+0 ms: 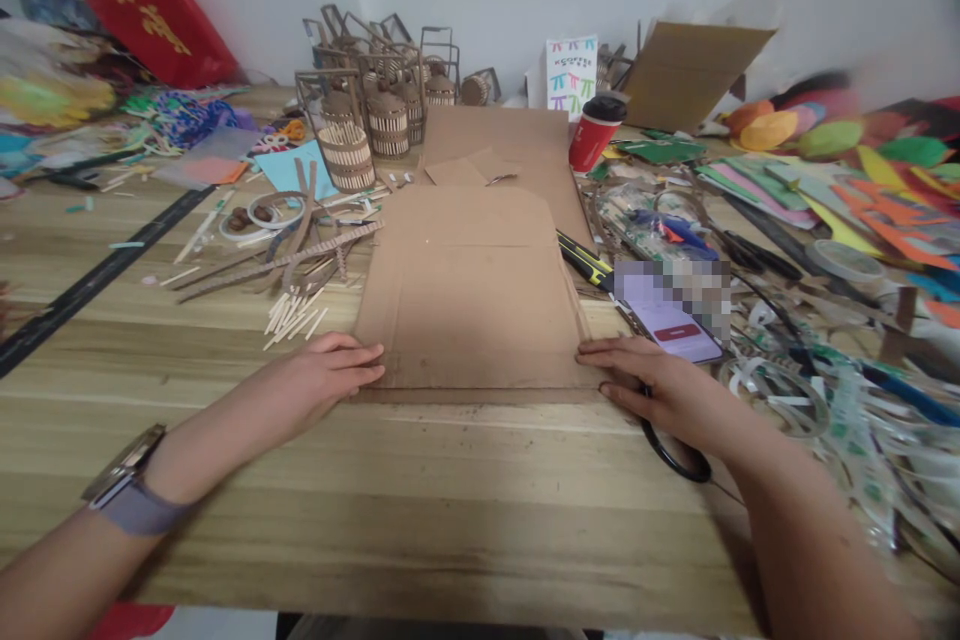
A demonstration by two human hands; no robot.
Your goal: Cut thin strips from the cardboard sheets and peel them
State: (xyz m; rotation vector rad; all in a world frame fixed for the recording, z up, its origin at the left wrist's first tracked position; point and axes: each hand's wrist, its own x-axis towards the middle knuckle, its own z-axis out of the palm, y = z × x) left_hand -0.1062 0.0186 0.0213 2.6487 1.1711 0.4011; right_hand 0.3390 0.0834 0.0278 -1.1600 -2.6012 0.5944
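A brown cardboard sheet (469, 300) lies flat on the wooden table in front of me, on top of more cardboard whose edge shows along its near side. My left hand (330, 375) rests at its near left corner, fingers stretched out and fingertips on the edge. On the opposite side, my right hand (652, 385) touches the near right corner with its fingers extended, the thumb lower and apart. Neither hand is closed around the cardboard. Beside the sheet's right edge is a yellow and black utility knife (585, 260), partly covered by cardboard.
Small thin sticks (289, 315) and cardboard strips (281, 260) lie left. Behind are stick-and-cardboard baskets (349, 155), a larger cardboard piece (517, 135) and a red cup (595, 135). A phone (667, 315), scissors (757, 255) and tangled tape scraps (847, 420) crowd the right.
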